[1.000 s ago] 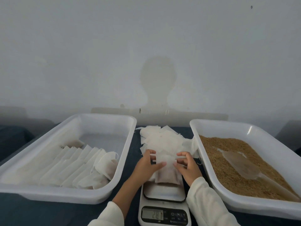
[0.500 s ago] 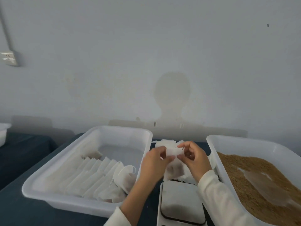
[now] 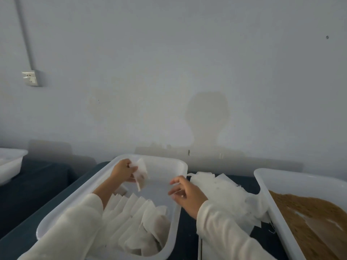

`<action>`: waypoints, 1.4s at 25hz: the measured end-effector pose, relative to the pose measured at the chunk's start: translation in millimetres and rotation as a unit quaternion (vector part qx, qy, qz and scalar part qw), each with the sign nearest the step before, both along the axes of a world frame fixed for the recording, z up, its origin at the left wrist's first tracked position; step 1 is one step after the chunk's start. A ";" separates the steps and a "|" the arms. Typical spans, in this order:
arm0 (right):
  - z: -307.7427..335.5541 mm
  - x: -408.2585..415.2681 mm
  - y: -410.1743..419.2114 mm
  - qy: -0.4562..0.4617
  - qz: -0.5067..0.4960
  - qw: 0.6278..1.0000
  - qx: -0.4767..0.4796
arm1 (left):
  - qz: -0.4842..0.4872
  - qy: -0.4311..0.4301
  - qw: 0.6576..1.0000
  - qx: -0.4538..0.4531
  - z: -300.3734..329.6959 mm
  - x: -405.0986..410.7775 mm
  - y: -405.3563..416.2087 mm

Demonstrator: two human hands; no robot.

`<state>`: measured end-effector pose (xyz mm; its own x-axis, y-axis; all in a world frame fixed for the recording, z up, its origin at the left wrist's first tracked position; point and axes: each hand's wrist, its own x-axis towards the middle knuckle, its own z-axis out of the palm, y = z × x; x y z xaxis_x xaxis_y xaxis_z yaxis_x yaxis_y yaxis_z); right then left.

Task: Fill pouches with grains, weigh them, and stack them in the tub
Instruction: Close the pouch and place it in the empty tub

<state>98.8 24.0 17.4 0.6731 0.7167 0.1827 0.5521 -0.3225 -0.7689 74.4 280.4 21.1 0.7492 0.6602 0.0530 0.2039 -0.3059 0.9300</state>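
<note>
Since half a second ago the left hand [image 3: 123, 170] has carried the filled pouch [image 3: 141, 174] from the scale to above the tub [image 3: 180, 186], pinching it to set behind the row of pouches [image 3: 135, 212]. Right hand [image 3: 185, 194] hovers relaxed, empty.

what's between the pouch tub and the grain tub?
Head view: a loose pile of empty pouches on the dark table, between the pouch tub and grain tub; the right hand hangs over that gap.

Glossy white plastic tub [image 3: 180, 171], thin matt papery pouches [image 3: 135, 212], coarse brown grains [image 3: 309, 209], dark cloth tabletop [image 3: 37, 188]
</note>
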 end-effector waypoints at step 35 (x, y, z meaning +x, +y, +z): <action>-50.2 116.3 -89.6 -0.190 -0.248 0.842 -0.441 | -0.059 0.125 0.949 0.282 -12.2 43.9 -105.0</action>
